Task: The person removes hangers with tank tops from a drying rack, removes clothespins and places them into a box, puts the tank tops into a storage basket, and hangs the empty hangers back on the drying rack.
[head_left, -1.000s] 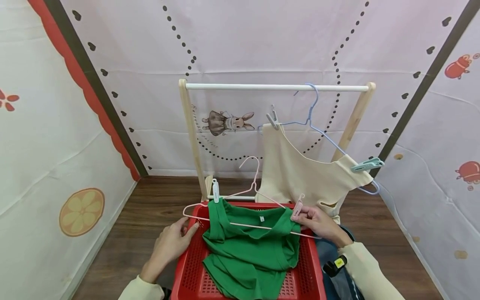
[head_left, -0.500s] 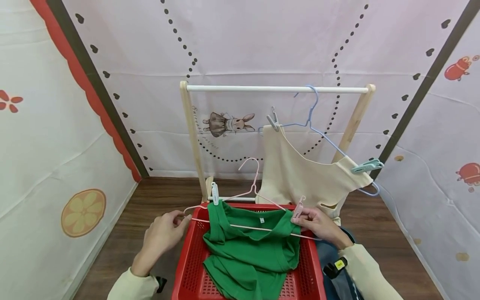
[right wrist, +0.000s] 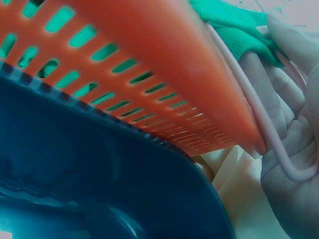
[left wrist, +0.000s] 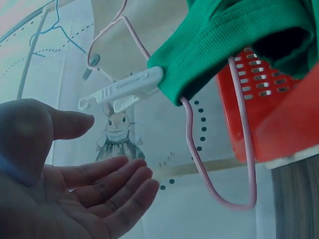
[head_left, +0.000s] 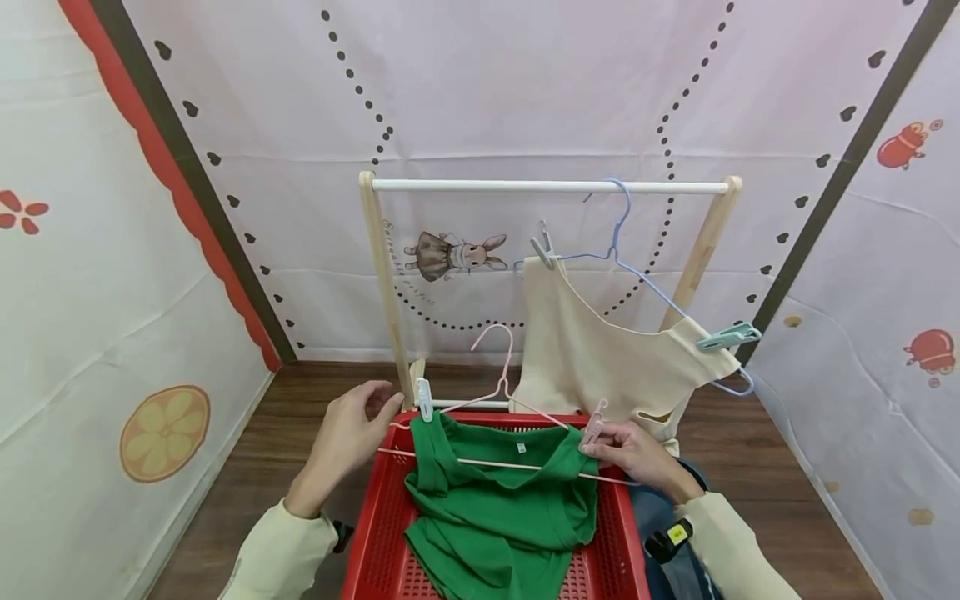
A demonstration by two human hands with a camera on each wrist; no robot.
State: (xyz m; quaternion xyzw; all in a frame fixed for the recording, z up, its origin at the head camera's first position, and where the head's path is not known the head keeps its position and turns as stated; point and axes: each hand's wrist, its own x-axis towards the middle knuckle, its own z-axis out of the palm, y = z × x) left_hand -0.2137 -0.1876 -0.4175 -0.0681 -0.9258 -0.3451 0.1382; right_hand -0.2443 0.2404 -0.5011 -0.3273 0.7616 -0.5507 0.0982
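Observation:
A green sleeveless top (head_left: pixel 510 525) lies in the red basket (head_left: pixel 634 554), its neck part spread over a pink hanger (head_left: pixel 505 382). At its left shoulder a white clothespin (head_left: pixel 425 402) clamps fabric and hanger. A pink clothespin (head_left: pixel 593 423) sits at the right shoulder. My left hand (head_left: pixel 352 429) is beside the white clothespin, fingers relaxed and apart from it; the left wrist view shows the palm (left wrist: pixel 75 204) holding nothing. With thumb and fingers my right hand (head_left: pixel 633 450) pinches the right shoulder of the top, close by the pink clothespin. The hanger's right end overlaps its palm (right wrist: pixel 294 144).
Behind the basket stands a wooden rack with a white bar (head_left: pixel 487 186). A cream garment (head_left: pixel 600 358) hangs there on a blue hanger (head_left: pixel 617 242), clamped by a grey clothespin (head_left: pixel 545 250) and a teal clothespin (head_left: pixel 729 336). A dark blue tub (right wrist: pixel 99 149) adjoins the basket's right side.
My left hand first moved left and pinched the hanger's left end, then let go and rose to the right, near the white clothespin. My right hand keeps its hold.

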